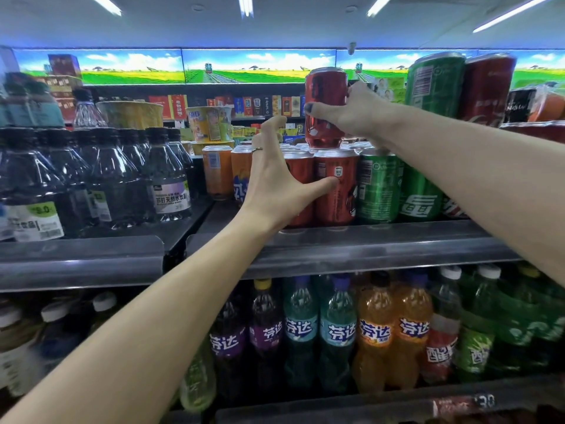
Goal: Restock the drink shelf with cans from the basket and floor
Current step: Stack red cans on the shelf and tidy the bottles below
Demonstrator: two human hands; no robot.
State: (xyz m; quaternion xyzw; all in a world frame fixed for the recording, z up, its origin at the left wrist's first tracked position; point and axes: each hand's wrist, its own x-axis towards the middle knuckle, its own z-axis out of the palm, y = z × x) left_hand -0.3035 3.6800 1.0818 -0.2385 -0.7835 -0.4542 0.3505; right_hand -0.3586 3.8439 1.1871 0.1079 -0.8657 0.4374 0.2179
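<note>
Setting: shop aisle under strip lights, with a painted field-and-sky banner running above the shelving.
Shelf [351, 240]: grey metal ledge with a clear front lip; water bottles [122, 179] stand to the left and soda bottles [336, 332] fill the tier below.
Can rows: orange cans [217, 172], red cans [336, 191] and green cans [379, 188] stand packed side by side at the shelf front.
Top can [326, 107]: a red can held upright, its base resting on or just above the tops of the red row; contact is hard to judge.
Right hand [357, 114]: fingers and thumb wrapped round the top can at mid-height.
Left hand [275, 185]: spread wide and holding nothing, thumb tip touching the front red can, fingers reaching toward the top can.
Basket and floor: out of view.
Step, as I judge it: seating a second layer on the red row.
Risk, tipping: if the can lands across two rims rather than square on one lid, it will likely rock and fall forward over the lip.
Risk, knock-on: the left thumb pressing the front can could push it sideways into its neighbours.
Risk, right side: more cans [458, 87] lie tilted at the upper right, near the right forearm; a brush could dislodge them.
</note>
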